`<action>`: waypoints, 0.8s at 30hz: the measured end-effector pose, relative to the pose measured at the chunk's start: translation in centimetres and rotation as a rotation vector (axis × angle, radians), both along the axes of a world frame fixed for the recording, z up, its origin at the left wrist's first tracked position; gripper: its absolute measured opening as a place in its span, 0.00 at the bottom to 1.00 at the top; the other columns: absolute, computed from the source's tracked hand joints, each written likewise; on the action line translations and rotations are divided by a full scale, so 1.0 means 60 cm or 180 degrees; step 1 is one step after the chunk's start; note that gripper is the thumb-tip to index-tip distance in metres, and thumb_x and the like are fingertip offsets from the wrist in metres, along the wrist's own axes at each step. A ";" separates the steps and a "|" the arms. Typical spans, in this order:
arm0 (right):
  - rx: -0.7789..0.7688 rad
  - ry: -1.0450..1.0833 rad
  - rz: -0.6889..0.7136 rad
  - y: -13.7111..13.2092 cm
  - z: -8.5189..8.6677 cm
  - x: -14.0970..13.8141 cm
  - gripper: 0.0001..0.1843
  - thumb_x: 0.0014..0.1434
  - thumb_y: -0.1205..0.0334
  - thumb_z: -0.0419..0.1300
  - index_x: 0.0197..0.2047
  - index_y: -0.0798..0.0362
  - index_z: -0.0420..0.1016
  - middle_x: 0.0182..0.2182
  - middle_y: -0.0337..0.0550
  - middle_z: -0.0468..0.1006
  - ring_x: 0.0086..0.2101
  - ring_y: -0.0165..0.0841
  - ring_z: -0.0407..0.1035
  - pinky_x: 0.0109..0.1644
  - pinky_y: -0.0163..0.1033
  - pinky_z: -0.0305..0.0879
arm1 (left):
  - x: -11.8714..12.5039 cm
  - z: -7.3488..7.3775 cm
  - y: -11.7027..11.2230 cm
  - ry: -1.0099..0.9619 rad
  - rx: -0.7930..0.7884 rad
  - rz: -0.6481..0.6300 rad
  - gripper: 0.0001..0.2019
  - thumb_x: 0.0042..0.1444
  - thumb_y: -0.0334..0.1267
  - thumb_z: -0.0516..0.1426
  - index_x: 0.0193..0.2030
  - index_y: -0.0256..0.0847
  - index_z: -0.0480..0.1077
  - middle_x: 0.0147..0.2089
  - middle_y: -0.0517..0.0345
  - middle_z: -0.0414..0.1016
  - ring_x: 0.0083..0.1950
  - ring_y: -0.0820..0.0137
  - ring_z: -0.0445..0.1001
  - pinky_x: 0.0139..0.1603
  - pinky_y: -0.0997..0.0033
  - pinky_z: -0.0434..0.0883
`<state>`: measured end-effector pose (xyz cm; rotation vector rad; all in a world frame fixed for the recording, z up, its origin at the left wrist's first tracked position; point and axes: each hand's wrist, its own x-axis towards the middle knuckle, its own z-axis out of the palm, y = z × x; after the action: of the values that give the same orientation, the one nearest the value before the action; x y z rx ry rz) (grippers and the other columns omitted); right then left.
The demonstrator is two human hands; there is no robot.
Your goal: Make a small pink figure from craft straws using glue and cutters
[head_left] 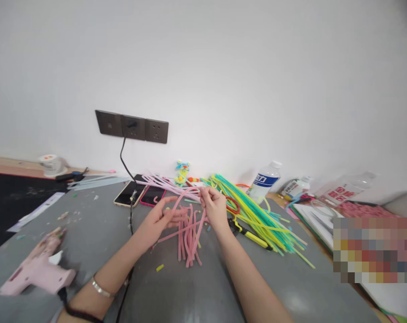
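Note:
A pink pipe cleaner (184, 193) bends in an arch between my two hands. The fingertips of my right hand (214, 207) pinch it at its right side, and its tail seems to hang down below them. My left hand (161, 219) has the other side lying between thumb and fingers, with the remaining fingers stretched toward the right. Just beneath both hands, a loose pile of pink pipe cleaners (190, 242) rests on the grey table (163, 296). The exact grip of the left fingertips is partly hidden.
Green and yellow pipe cleaners (257, 215) lie right, beside yellow-black pliers (255, 238). Behind stand a bottle (266, 179) and a small colourful figure (182, 169). Two phones (127, 193) lie left of centre. A pink glue gun (38, 269) is at left; a black cord (122, 154) hangs from the socket.

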<state>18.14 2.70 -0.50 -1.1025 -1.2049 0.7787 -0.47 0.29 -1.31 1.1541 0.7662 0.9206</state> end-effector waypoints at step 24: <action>0.0693 0.0187 -0.0356 -0.019 -0.004 -0.024 0.25 0.55 0.48 0.65 0.23 0.49 0.53 0.19 0.28 0.52 0.21 0.26 0.49 0.25 0.34 0.49 | 0.012 0.002 -0.033 0.0321 -0.0688 -0.1496 0.21 0.54 0.52 0.62 0.40 0.32 0.75 0.46 0.37 0.82 0.43 0.60 0.82 0.40 0.69 0.77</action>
<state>16.70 1.55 -0.75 -0.9527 -1.1394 0.5757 0.22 -1.72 -1.22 1.1281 0.6192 0.3811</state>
